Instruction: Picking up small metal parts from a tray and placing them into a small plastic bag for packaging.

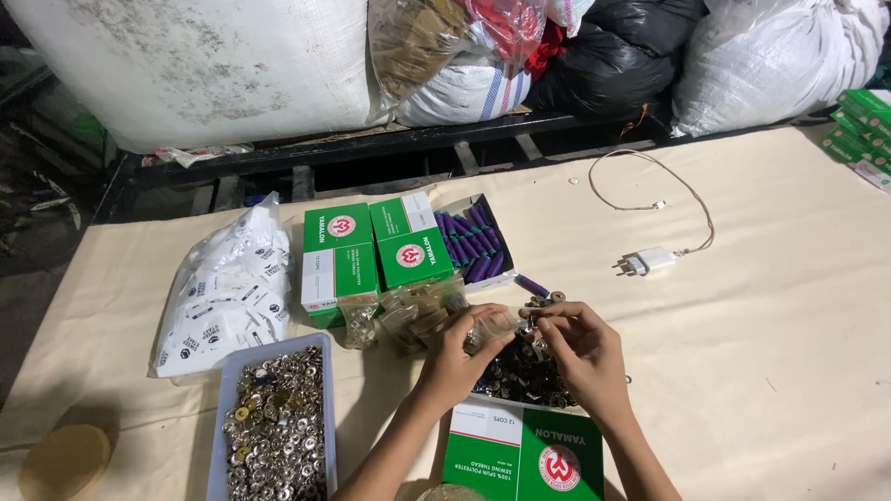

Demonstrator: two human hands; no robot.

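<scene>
A small clear packet is pinched between the left hand and the right hand, above a heap of dark metal snaps on the desk. A tray of silver snaps is seen to the left, with green thread boxes behind and another green box in front.

Both forearms enter from bottom edge, angled up and inward, wrists close together. Left hand palm down, fingers curled forward, tips pinched. Right hand just beside it, fingers bent inward toward left hand, thumb and forefinger pinched together.
</scene>
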